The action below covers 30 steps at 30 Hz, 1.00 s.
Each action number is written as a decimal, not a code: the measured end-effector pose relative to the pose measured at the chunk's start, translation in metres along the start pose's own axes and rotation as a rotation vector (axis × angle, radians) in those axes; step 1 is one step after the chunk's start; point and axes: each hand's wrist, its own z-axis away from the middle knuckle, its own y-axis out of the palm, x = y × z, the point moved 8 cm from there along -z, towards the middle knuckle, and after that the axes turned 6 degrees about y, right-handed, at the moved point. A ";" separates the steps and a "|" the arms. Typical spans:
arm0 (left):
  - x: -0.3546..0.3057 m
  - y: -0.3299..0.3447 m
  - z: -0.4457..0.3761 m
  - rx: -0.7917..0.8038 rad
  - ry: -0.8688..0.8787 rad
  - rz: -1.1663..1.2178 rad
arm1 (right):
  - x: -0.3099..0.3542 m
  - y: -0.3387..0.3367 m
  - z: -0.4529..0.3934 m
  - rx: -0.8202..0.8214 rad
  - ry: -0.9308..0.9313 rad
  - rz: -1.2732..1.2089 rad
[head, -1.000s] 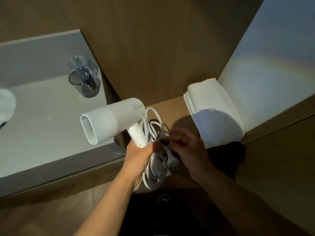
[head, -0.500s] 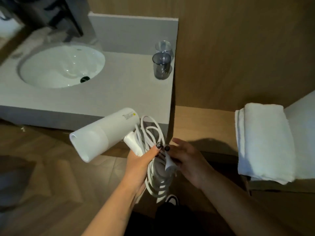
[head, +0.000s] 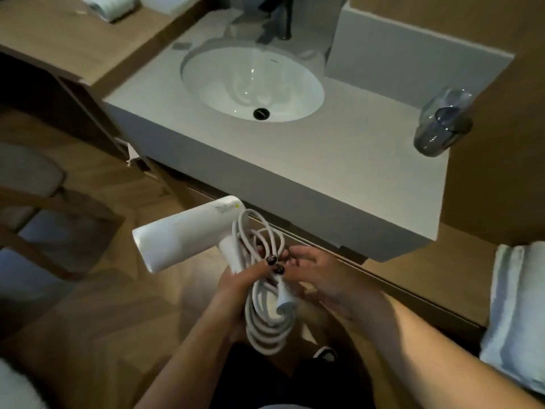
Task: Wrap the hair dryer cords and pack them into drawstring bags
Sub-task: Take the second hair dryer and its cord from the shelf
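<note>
Below the sink (head: 206, 59) counter, the dryer (head: 188, 234) points left, cord (head: 265, 314) coils hanging from its handle. Left hand (head: 236, 286) grips handle and coils; right hand (head: 321, 276), nearer the plug (head: 285, 296), fingers loosely curled, touches the loops.

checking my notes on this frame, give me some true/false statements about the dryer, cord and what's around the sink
1. The left hand grips the white hair dryer by its handle. True.
2. The cord hangs straight down, uncoiled. False: it is gathered in loops beside the handle.
3. The right hand touches the coiled cord near the plug. True.
4. The hair dryer lies in the sink. False: it is held in the air in front of the counter.
5. Two tumblers stand at the counter's right end. True.
6. A drawstring bag covers the dryer. False: no bag is on it.
</note>
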 end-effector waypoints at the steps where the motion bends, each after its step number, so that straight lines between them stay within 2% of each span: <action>1: -0.007 -0.015 0.001 0.002 -0.044 0.047 | 0.005 0.019 -0.006 0.010 0.004 0.010; 7: -0.070 -0.102 -0.002 -0.037 -0.106 0.202 | 0.037 0.129 -0.046 0.007 0.024 0.021; 11: -0.107 -0.156 -0.003 -0.080 -0.114 0.328 | 0.056 0.189 -0.069 -0.078 -0.110 -0.002; 14: -0.131 -0.192 -0.005 -0.158 -0.093 0.316 | 0.066 0.230 -0.085 -0.089 -0.172 -0.008; 20: -0.173 -0.242 -0.012 -0.269 -0.047 0.312 | 0.093 0.273 -0.121 -0.062 -0.151 0.041; 25: -0.202 -0.268 -0.026 -0.320 -0.044 0.411 | 0.120 0.299 -0.154 -0.041 -0.119 0.111; 30: -0.247 -0.301 -0.057 -0.463 0.068 0.329 | 0.160 0.328 -0.201 0.030 -0.079 0.117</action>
